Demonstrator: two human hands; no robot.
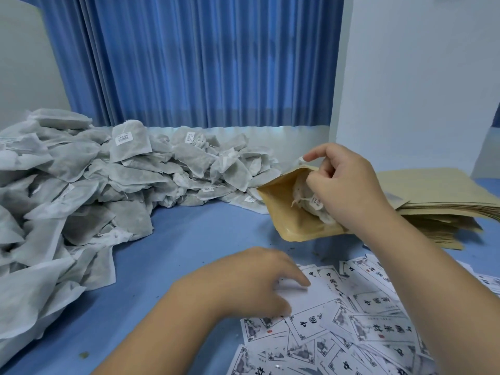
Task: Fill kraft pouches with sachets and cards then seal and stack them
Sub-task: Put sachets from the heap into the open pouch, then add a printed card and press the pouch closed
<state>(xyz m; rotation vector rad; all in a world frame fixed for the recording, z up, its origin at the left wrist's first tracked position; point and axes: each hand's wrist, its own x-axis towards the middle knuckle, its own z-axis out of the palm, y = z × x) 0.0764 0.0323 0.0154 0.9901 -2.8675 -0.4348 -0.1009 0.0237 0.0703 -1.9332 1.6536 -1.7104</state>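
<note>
My right hand (pixel 343 185) holds a kraft pouch (pixel 286 212) up off the blue table, fingers curled over its open mouth, with white sachets (pixel 305 196) showing inside. My left hand (pixel 259 277) reaches down onto a heap of printed white cards (pixel 359 328), fingertips touching a blank-sided card (pixel 311 296). A large pile of grey-white sachets (pixel 89 185) fills the table's left and back.
A stack of flat kraft pouches (pixel 433 201) lies at the right behind my right arm. The blue table (pixel 189 239) shows bare between the sachet pile and the cards. A blue curtain (pixel 189 63) and white wall stand behind.
</note>
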